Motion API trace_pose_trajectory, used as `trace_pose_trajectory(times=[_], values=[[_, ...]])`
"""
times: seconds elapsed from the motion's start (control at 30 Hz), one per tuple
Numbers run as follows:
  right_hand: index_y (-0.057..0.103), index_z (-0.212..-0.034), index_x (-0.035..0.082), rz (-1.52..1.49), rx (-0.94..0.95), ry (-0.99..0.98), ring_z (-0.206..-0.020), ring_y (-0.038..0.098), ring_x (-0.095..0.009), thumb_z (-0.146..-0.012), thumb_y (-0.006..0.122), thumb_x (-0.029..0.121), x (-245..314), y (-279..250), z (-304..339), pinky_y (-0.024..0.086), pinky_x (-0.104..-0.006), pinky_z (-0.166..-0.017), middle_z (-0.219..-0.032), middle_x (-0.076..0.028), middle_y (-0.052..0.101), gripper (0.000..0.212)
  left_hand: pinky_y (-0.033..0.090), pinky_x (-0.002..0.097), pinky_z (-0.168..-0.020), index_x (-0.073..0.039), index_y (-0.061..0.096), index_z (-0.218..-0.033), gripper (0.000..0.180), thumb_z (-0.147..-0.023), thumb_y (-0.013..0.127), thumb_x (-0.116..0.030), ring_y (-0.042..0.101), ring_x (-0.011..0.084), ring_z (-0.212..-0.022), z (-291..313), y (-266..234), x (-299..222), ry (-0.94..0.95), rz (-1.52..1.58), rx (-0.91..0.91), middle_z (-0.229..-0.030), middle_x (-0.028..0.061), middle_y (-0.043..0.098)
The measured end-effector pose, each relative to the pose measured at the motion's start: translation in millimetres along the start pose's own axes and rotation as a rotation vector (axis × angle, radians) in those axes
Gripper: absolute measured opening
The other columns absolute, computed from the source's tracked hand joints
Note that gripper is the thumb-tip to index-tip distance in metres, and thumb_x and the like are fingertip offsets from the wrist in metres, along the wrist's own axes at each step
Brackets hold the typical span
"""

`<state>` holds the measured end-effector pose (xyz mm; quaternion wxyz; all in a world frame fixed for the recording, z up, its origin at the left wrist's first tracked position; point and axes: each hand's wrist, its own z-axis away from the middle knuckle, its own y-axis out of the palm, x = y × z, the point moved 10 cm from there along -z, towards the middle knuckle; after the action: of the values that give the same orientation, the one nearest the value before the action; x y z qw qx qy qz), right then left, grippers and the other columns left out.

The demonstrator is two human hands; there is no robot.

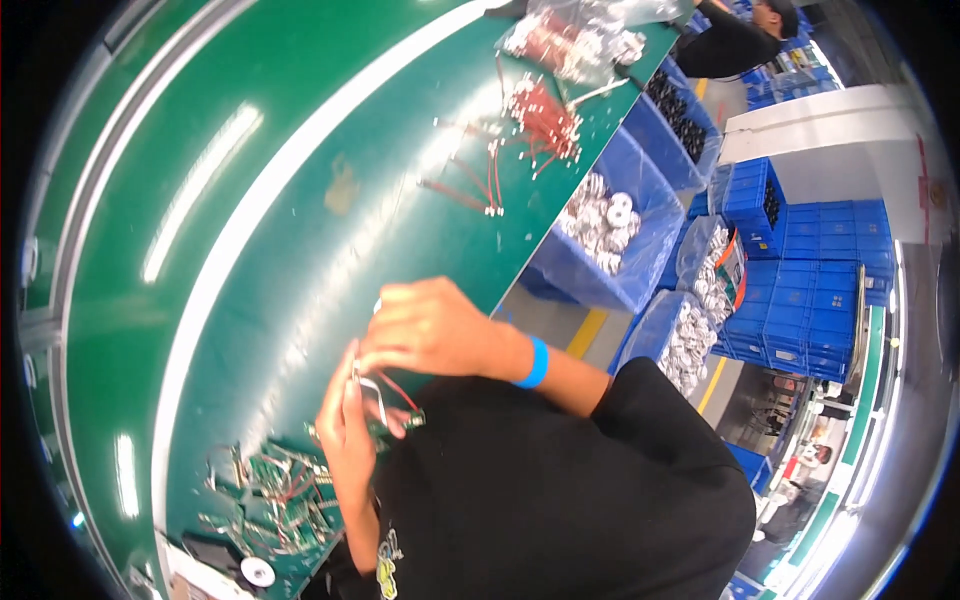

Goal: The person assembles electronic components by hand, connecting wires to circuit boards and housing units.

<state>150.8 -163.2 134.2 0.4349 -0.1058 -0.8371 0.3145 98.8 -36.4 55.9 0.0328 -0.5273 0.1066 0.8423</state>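
My right hand (pixel 425 325), with a blue band on its wrist, is closed in a pinch against the raised fingertips of my left hand (pixel 347 430). A short cable of red and white wires (pixel 402 393) curves down from between the fingers. The cable end in the pinch is mostly hidden. Low in my left hand, by the thumb, a small green circuit board (pixel 417 418) shows in part. Several more boards with wires (pixel 285 490) lie in a pile beside my left forearm. Further up the bench lies a heap of red cables with white plugs (pixel 543 115).
The green bench (pixel 300 290) has a white strip along its far side. Clear bags (pixel 570 40) lie at its top end. Blue bins (pixel 640 270) of white and metallic parts stand along the right edge, with stacked blue crates (pixel 810 300) behind. Another person (pixel 735 45) is at top right.
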Motion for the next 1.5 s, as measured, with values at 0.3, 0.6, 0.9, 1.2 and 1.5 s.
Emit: trace_pose_trajectory(times=[0.3,0.6,0.9,1.2,1.5], values=[[0.07,-0.078,0.008,-0.125,0.007,0.075,-0.068,0.057,-0.022,-0.079,0.075,0.021,-11.5,6.5,3.0,0.047,-0.035,-0.058,-0.075,-0.003,0.064,0.013,0.057,0.0317,-0.061,0.002,0.039,-0.145,0.047,-0.106,0.038,-0.023,0.06,0.0146,-0.052,-7.8,5.5,0.8,0.052,-0.052,0.137,-0.066,0.0082,0.059],[0.069,-0.088,0.004,0.007,-0.495,0.721,-0.082,0.061,-0.026,-0.077,0.078,0.014,-129.6,-100.6,57.0,0.051,-0.0364,-0.072,-0.086,-0.008,0.063,0.016,0.022,0.054,-0.114,-0.004,0.033,-0.149,0.085,-0.078,0.078,-0.023,0.03,0.0381,-0.14,-17.2,26.8,-85.6,0.616,-1.053,-0.339,-0.148,0.0235,0.032],[0.068,-0.094,0.006,0.36,-0.454,0.5,-0.094,0.056,-0.03,-0.078,0.074,0.013,-169.8,-61.9,22.6,0.044,-0.0404,-0.085,-0.096,-0.009,0.06,0.018,0.018,0.0664,-0.111,-0.008,0.055,-0.129,0.06,-0.075,0.072,-0.028,0.042,0.0363,-0.132,-52.4,109.7,-60.2,0.643,-1.295,0.38,-0.14,0.0153,0.047],[0.071,-0.104,0.003,-0.412,-0.926,0.502,-0.09,0.066,-0.017,-0.091,0.066,0.012,-184.6,-109.2,40.8,0.049,-0.0306,-0.082,-0.094,-0.007,0.073,0.017,0.022,0.0556,-0.114,-0.001,0.057,-0.119,0.052,-0.075,0.078,-0.017,0.06,0.0292,-0.103,-158.2,50.9,-90.5,0.62,-1.292,-0.019,-0.114,0.0125,0.062],[0.061,-0.11,0.002,-1.103,-0.762,0.629,-0.079,0.056,-0.01,-0.104,0.048,0.021,-180.9,-79.1,64.3,0.047,-0.0244,-0.071,-0.091,-0.002,0.059,0.024,0.029,0.0503,-0.113,0.0,0.044,-0.138,0.065,-0.088,0.071,-0.032,0.027,0.0438,-0.141,-311.5,16.1,-232.3,0.758,-1.458,-0.303,-0.152,0.0314,0.022]])
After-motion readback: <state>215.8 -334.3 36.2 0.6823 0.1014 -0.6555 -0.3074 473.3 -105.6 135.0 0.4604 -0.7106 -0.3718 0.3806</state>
